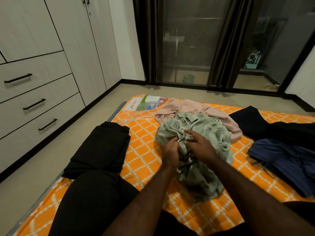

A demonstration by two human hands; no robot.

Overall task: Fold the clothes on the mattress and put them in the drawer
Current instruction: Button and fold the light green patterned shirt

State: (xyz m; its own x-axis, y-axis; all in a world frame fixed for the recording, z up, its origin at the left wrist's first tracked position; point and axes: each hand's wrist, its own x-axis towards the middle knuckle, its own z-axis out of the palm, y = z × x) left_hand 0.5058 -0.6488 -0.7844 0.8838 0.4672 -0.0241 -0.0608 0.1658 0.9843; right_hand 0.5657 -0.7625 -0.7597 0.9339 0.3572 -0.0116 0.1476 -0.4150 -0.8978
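Shut drawers [34,103] beyond mattress [144,133] left edge. Folded black garment [102,147] on that edge. Mid-mattress (crumpled) green shirt [209,132]: L hand [170,154] gripping a bunch, R hand [202,147] spread on top. Pink top [196,109] behind; navy shorts [281,159] nr right edge.

**One label, nothing legible**

You are looking at a printed label [150,103] lying at the far corner of the mattress [144,133]. Its slanted script heading and small print are showing too blurred and too tiny for you to read.
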